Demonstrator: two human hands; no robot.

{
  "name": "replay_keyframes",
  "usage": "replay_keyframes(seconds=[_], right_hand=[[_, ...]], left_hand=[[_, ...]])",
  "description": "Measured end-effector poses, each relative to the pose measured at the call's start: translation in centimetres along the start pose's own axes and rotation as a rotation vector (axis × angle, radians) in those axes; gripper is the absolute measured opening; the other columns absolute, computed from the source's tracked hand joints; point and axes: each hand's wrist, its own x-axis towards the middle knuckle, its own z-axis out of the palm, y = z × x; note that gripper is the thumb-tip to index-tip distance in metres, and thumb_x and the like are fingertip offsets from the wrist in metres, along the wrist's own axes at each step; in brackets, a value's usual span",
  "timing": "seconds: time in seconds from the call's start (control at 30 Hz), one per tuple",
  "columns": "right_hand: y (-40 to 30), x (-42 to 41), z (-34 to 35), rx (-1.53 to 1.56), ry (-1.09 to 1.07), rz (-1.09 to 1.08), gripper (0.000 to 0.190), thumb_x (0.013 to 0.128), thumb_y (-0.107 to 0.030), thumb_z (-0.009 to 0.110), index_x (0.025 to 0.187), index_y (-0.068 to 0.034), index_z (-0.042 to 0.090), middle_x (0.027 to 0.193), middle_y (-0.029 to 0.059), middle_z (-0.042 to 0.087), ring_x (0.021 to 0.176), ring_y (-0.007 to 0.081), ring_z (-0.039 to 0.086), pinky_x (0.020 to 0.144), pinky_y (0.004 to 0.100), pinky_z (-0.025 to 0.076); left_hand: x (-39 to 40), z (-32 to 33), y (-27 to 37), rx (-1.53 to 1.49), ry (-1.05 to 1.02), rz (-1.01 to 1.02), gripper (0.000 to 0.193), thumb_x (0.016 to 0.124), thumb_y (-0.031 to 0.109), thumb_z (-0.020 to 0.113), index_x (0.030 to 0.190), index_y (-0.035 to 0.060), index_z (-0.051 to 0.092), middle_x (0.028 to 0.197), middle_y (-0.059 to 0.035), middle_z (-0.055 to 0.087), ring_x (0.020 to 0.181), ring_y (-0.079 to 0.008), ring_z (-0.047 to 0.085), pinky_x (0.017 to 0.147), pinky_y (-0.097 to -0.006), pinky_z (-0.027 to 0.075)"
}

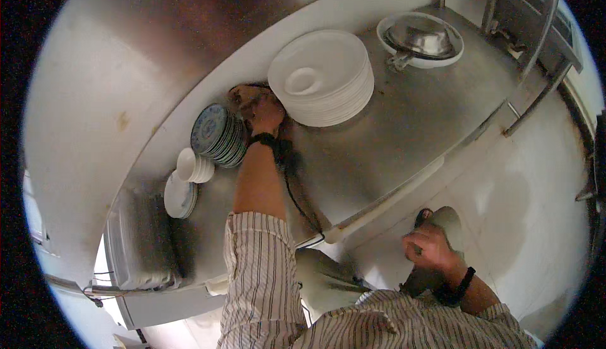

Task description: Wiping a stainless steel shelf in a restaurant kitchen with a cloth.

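My left hand (266, 112) reaches over the metal counter (378, 150) into the gap between a stack of blue-patterned plates (213, 131) and a taller stack of white plates (322, 60). Its fingers are at a brownish object (244, 96) that is too blurred to name, and a grip on it cannot be made out. My right hand (428, 247) is curled low in front of my body, off the counter; whether something is inside it is unclear. Small white bowls (188, 165) lie tipped beside the patterned plates, near small white plates (177, 197).
At the counter's back right, a white bowl (454, 58) holds a metal bowl (421, 36). Clear plastic containers (137, 240) stand at the left end. A black cable (298, 202) runs over the front edge. A metal rack (544, 32) is at the upper right.
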Motion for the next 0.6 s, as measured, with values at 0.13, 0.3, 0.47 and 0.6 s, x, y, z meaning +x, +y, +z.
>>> replay_keyframes(seconds=[0.13, 0.3, 0.47, 0.6], right_hand=[[0.7, -1.2, 0.7, 0.022, 0.095, 0.072, 0.018, 0.078, -0.016, 0.072, 0.094, -0.01, 0.071, 0.083, 0.0085, 0.07, 0.076, 0.0293, 0.067, 0.068, 0.0424, 0.056], [-1.2, 0.2, 1.3, 0.079, 0.13, 0.031, 0.008, 0.077, -0.011, 0.071, 0.085, -0.009, 0.071, 0.078, 0.0075, 0.069, 0.073, 0.0288, 0.068, 0.068, 0.0413, 0.056], [-1.1, -0.5, 1.6, 0.067, 0.094, 0.066, 0.01, 0.078, -0.011, 0.07, 0.087, -0.008, 0.073, 0.083, 0.0085, 0.071, 0.076, 0.0296, 0.068, 0.068, 0.041, 0.055], [-1.5, -1.5, 1.8, 0.033, 0.073, 0.078, 0.012, 0.08, -0.012, 0.068, 0.09, -0.008, 0.073, 0.086, 0.0095, 0.072, 0.08, 0.0303, 0.069, 0.073, 0.0411, 0.054]], left_hand=[[-3.8, -5.5, 7.9, -0.077, -0.018, -0.058, 0.043, 0.094, 0.026, 0.049, 0.13, 0.0035, 0.059, 0.121, -0.0239, 0.065, 0.116, -0.0417, 0.059, 0.097, -0.0539, 0.048], [-9.1, -5.0, 5.3, 0.256, -0.034, -0.039, 0.048, 0.097, 0.027, 0.046, 0.141, 0.009, 0.052, 0.139, -0.0221, 0.053, 0.123, -0.0436, 0.054, 0.1, -0.0603, 0.043], [-19.5, -6.3, 6.8, 0.026, 0.113, 0.056, 0.048, 0.098, 0.025, 0.047, 0.144, 0.0113, 0.049, 0.143, -0.0199, 0.05, 0.128, -0.0443, 0.049, 0.106, -0.0628, 0.035], [-27.3, -9.0, 4.9, -0.009, 0.062, -0.06, 0.048, 0.096, 0.023, 0.05, 0.142, 0.0102, 0.051, 0.141, -0.0186, 0.052, 0.132, -0.0433, 0.043, 0.112, -0.06, 0.029]])
